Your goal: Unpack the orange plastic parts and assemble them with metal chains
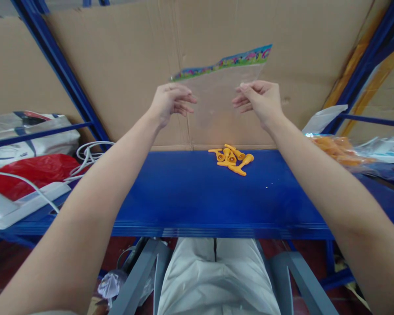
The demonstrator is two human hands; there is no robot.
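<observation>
A clear plastic bag [213, 98] with a colourful printed strip along its top is held up above the shelf, tilted higher at its right end. My left hand [173, 104] grips its left side between thumb and fingers. On the right side, my right hand [261, 98] pinches the bag with thumb and forefinger, the other fingers behind. Nothing shows inside the bag. Below it, several orange plastic T-shaped pieces [231, 157] with round cup-like ends lie in a loose pile on the blue shelf [184, 192], near its back edge.
A cardboard sheet [118, 57] stands behind the shelf. At left lie a red plastic bag [36, 173], a white power strip [29, 203] and white cables [88, 153]. At right is a bag of orange pieces [339, 148]. Blue metal posts [64, 70] frame both sides.
</observation>
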